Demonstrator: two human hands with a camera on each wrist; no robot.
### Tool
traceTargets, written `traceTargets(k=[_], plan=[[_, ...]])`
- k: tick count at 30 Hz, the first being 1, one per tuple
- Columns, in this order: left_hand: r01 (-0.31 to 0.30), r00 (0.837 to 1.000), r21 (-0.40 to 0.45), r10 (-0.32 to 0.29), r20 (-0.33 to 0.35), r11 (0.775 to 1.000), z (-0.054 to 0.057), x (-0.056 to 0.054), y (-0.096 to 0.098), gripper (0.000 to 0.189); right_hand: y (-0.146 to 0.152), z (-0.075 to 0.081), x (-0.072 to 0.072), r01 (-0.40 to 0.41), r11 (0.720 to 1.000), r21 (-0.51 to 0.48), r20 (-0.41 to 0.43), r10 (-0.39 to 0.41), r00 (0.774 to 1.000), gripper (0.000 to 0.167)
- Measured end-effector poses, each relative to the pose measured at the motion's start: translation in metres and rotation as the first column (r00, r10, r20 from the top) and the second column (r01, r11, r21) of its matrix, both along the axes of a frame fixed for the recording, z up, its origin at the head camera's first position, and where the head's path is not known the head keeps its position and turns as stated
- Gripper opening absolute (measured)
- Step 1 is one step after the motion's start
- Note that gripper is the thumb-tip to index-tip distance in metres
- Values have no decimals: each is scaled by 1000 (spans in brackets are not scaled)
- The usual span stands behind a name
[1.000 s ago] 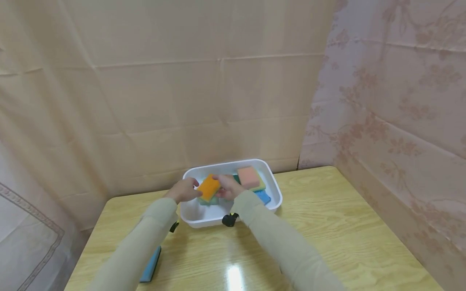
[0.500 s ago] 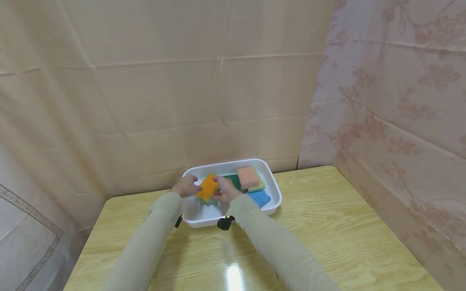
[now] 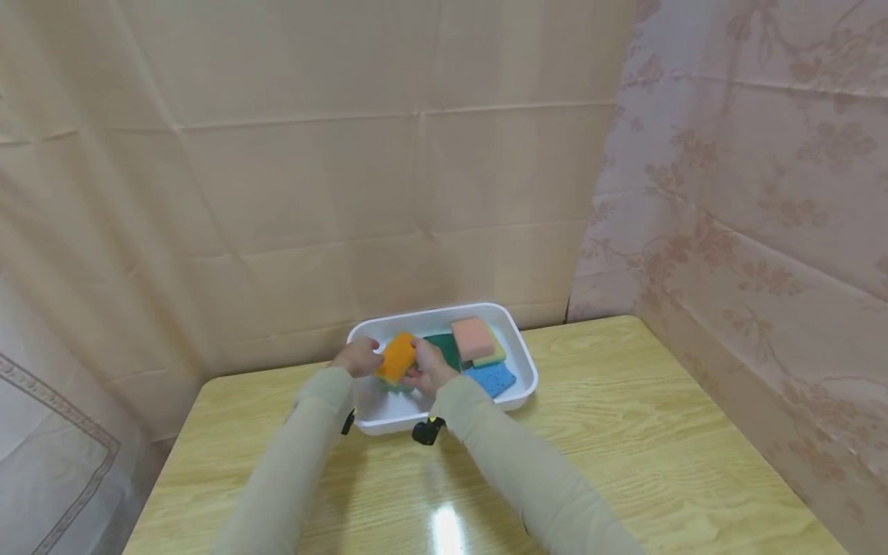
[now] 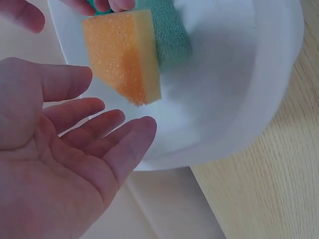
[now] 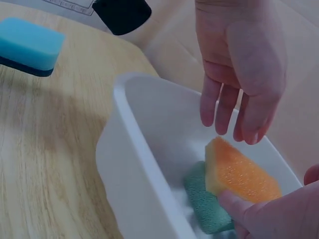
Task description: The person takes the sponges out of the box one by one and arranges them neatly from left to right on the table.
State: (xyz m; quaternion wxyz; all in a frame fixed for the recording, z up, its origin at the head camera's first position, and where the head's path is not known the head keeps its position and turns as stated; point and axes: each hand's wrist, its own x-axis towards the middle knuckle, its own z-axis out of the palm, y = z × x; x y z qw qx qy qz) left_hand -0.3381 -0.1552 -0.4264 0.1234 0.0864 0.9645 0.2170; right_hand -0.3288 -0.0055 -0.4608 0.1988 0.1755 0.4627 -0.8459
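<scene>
An orange sponge (image 3: pixel 398 356) with a pale yellow side is held tilted over the left part of the white tub (image 3: pixel 390 426). My right hand (image 3: pixel 434 368) pinches it by its right end, the thumb on the orange face in the right wrist view. My left hand (image 4: pixel 65 139) stands just left of the sponge, fingers loosely extended and apart from it, holding nothing. Below the orange sponge, a pale green sponge (image 4: pixel 170 37) lies on the tub floor. Part of the orange sponge's right end is hidden by my right fingers.
In the tub's right part lie a dark green scouring pad (image 3: pixel 446 348), a pink sponge (image 3: pixel 472 338) over a yellow one (image 3: pixel 494 356), and a blue sponge (image 3: pixel 491 378). Another blue sponge (image 5: pixel 31 41) with a dark layer lies on the wooden table (image 3: pixel 645 432). Curtains border the table behind and right.
My right hand has shifted slightly left, uncovering more of the dark green pad and blue sponge. My left forearm has moved right and now covers the table's blue sponge in the head view.
</scene>
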Motion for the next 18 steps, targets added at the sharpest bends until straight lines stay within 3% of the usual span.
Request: traceTargets(k=[18], plan=[[18, 1000, -10, -18, 11, 1000, -8, -5, 7, 48, -1, -6, 2, 22, 1000, 0, 42, -22, 999, 49]])
